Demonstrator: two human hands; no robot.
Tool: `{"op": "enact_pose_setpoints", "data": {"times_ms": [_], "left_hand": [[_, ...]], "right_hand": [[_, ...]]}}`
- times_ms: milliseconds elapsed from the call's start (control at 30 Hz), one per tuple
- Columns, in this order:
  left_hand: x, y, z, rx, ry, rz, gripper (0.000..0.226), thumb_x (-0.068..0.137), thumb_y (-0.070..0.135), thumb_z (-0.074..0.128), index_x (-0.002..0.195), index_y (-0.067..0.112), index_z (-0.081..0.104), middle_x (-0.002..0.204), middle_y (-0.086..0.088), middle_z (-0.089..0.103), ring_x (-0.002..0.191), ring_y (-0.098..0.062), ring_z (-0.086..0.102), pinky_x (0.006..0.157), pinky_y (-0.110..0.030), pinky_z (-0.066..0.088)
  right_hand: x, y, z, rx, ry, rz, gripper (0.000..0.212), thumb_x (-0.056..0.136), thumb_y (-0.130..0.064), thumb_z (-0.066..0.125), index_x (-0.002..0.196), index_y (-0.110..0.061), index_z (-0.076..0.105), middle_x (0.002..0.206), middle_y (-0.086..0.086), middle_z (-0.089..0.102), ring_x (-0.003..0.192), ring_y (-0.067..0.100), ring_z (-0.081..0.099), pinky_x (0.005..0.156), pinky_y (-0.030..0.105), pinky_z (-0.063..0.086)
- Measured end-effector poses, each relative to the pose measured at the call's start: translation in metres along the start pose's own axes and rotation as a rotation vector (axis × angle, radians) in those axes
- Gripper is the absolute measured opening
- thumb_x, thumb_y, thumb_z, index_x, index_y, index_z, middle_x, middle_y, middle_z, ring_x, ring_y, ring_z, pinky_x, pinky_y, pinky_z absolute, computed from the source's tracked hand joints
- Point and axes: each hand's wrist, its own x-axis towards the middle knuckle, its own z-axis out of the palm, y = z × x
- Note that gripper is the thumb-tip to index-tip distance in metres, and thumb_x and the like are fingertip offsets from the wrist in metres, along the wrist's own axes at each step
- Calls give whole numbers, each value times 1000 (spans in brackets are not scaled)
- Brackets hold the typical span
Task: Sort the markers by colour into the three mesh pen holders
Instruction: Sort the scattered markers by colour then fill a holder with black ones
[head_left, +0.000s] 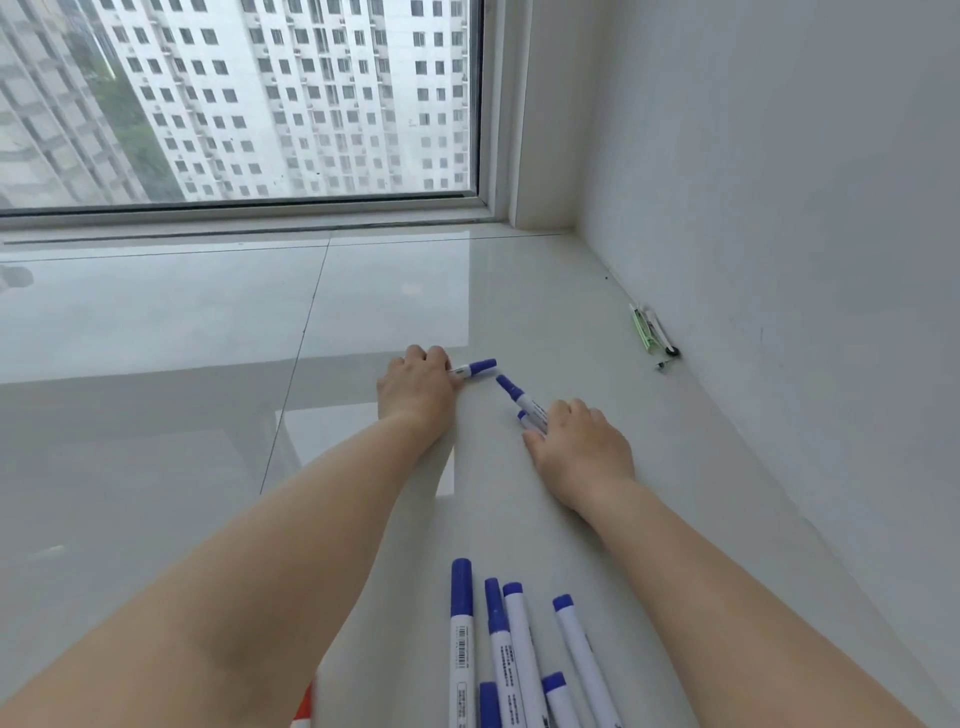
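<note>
1. Nearest, at the bottom edge: a cluster of blue-capped markers (511, 654) lying loose on the white surface (675, 467), roughly side by side, none in a holder. Orange-red scrap (306, 701) at the lower left edge, too cropped to name.
2. Further out: right hand (579, 449) palm-down, fingers curled over two blue markers (524, 402), caps poking out toward the left hand; looks like a grip, though the fingertips are hidden.
3. Just beyond: left hand (418, 387) closed round one blue marker (474, 368), cap sticking out to the right, close to the right hand's pair but not touching.
4. Against the wall (779, 208), well apart: a small greenish packet (649, 330) with dark bits beside it.
5. Farthest: window (234, 104) and tower blocks outside.
6. Progress, judged: no mesh holders in view, so nothing visibly sorted. Only blue seen; other colours out of view. Seemingly still at gathering strays, with all placing left to do.
</note>
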Motion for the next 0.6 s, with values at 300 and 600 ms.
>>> {"op": "enact_pose_setpoints", "data": {"times_ms": [300,600], "left_hand": [[-72,-2,-15,-26,-133,-79,27,98,30,33,114,9,41,114,-12,48,101,-30,50,75,-34,37],[-167,7,-47,-150,-169,-91,25,97,29,29,113,13,40,91,-8,59,75,-27,59,63,-36,51]], "right_hand": [[-74,30,-13,22,15,-16,30,95,-44,37,88,-15,40,99,7,61,84,29,56,62,31,29],[-159,44,-26,280,-21,212,33,97,-44,31,78,-17,37,77,0,51,72,24,47,62,32,32]]}}
